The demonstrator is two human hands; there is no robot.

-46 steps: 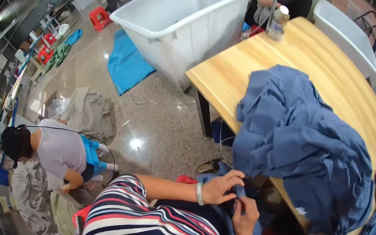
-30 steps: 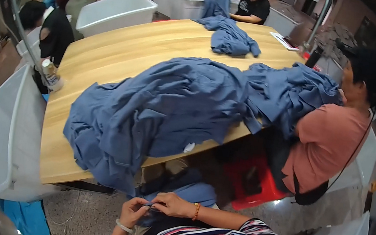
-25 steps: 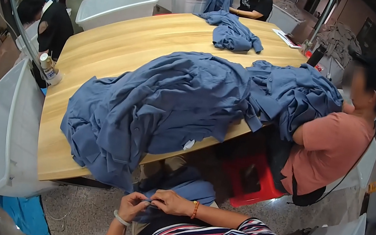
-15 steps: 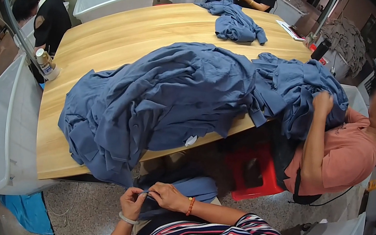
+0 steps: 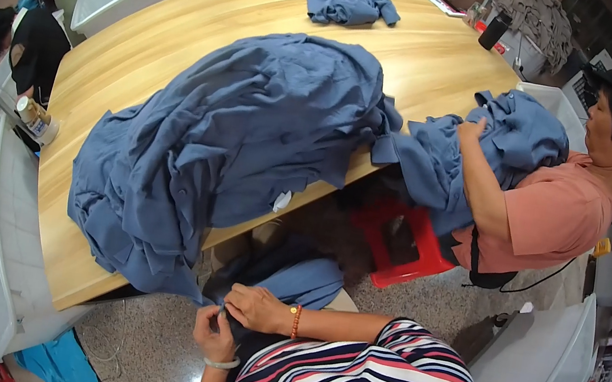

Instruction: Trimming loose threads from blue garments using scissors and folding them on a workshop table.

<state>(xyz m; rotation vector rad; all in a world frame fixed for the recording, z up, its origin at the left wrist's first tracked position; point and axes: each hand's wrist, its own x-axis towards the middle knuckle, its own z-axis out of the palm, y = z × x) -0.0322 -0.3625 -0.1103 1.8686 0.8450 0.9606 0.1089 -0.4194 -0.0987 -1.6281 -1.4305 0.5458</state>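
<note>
A large heap of blue shirts [image 5: 253, 119] lies along the near side of the wooden table [image 5: 165, 17], and one end hangs over the edge toward me. My left hand [image 5: 215, 337] is closed, pinching a narrow edge of this blue cloth between thumb and fingertips. Right against it, my right hand [image 5: 255, 309] is closed on the same edge, its fingers bent over. The exact part held is small and mostly hidden by my fingers. More blue cloth [image 5: 308, 281] rests over my lap, just beyond my right wrist.
A co-worker in a pink top [image 5: 557, 223] handles another blue shirt [image 5: 515, 136] at the right. Between us is a red stool [image 5: 401, 246]. White bins [image 5: 12, 224] flank the table. A spray can [image 5: 36, 118] stands at the left edge, a black bottle [image 5: 495, 30] far right.
The view has shifted, so the table appears further left and higher. My hands stay together on the cloth edge, the left turned slightly. The co-worker's shirt has been drawn toward them.
</note>
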